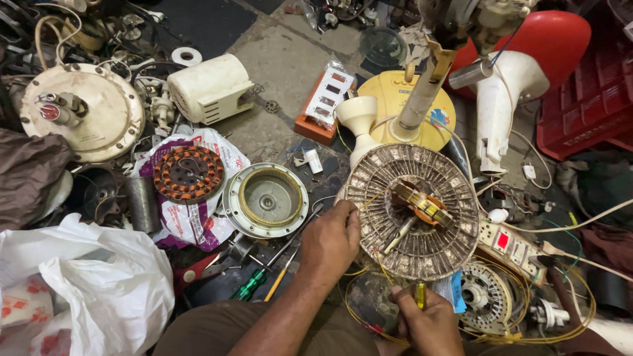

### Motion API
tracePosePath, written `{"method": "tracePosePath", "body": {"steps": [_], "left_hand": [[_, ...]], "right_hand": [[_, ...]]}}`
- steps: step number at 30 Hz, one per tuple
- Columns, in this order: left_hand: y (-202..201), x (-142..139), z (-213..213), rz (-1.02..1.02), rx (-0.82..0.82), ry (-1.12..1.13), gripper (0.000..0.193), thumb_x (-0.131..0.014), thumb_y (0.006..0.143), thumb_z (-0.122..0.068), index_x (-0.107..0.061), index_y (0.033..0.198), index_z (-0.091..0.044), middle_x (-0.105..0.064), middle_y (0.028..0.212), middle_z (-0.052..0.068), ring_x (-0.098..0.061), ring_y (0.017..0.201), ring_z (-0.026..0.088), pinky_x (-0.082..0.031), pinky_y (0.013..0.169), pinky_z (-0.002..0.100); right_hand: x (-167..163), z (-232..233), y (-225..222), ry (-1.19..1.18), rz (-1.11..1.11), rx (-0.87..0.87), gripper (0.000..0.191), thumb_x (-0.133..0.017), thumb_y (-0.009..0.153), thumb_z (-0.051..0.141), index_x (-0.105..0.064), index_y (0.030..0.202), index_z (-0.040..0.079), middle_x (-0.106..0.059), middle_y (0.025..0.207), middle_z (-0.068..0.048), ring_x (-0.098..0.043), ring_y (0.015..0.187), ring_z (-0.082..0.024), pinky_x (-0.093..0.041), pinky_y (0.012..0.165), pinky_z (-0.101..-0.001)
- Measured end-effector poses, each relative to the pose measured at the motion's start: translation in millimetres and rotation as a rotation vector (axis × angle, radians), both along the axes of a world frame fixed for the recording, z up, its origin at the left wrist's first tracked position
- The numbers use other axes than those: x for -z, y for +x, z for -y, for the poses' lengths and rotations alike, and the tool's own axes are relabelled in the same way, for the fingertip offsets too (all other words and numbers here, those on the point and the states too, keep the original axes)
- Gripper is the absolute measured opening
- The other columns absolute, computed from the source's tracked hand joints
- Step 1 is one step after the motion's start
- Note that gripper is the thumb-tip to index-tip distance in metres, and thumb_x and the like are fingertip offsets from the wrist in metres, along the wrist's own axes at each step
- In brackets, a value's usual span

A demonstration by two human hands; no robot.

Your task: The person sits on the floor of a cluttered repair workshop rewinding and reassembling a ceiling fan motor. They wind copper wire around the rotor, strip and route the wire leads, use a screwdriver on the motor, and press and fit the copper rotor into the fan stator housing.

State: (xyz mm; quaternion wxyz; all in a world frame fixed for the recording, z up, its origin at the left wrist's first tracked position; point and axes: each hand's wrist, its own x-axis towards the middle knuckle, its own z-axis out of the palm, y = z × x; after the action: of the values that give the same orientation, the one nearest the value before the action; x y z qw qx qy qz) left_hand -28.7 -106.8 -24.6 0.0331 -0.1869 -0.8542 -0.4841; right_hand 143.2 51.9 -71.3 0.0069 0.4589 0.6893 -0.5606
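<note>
Where the floor is strewn with fan parts, one item sits at centre right: a round wound stator (pixel 412 211), disc-shaped, lying flat with its face up and an orange-and-brass hub at its middle. Left hand (pixel 330 240): rests against the stator's left rim, fingers curled closed over the edge, steadying it. Right hand (pixel 428 323): near edge of the view, just below the stator, fingers closed around a yellow-handled tool (pixel 420 295) that stands roughly upright, its tip pointing far, toward the stator's near rim. The stator therefore lies directly beyond the right-hand fingers and to the right of the left-hand fingers; the left hand is the one in contact, the right hand apart from it by a small gap. Thin yellow wires (pixel 376 270) trail from the near rim between the two hands. Surrounding stock: a green-handled screwdriver (pixel 254 282) to the left of the left hand, a round metal housing (pixel 267 200) further left, an orange-wound coil (pixel 189 174) on a printed bag, a white plastic bag (pixel 99 283) at near left, a yellow fan base (pixel 402 105) on the far side.
</note>
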Motion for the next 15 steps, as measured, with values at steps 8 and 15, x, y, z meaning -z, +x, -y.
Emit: {"method": "tracePosePath", "body": {"steps": [8, 15], "left_hand": [[-0.6, -1.6, 1.8, -0.003, 0.009, -0.025, 0.015, -0.063, 0.095, -0.021, -0.066, 0.099, -0.008, -0.073, 0.085, 0.019, -0.070, 0.076, 0.040, -0.053, 0.065, 0.052], [1.5, -2.9, 3.4, -0.018, -0.002, -0.007, 0.015, -0.063, 0.095, -0.021, -0.066, 0.098, -0.007, -0.072, 0.083, 0.018, -0.070, 0.074, 0.039, -0.053, 0.065, 0.050]], "right_hand": [[-10.4, 3.0, -2.1, 0.043, 0.036, -0.029, 0.033, -0.077, 0.087, 0.024, -0.071, 0.068, -0.002, -0.059, 0.047, -0.010, -0.051, 0.040, -0.017, -0.039, 0.042, -0.0319], [-6.0, 0.0, -3.0, -0.018, -0.006, -0.020, 0.033, -0.077, 0.087, 0.025, -0.069, 0.070, -0.003, -0.057, 0.047, -0.010, -0.048, 0.039, -0.017, -0.036, 0.041, -0.0330]]}}
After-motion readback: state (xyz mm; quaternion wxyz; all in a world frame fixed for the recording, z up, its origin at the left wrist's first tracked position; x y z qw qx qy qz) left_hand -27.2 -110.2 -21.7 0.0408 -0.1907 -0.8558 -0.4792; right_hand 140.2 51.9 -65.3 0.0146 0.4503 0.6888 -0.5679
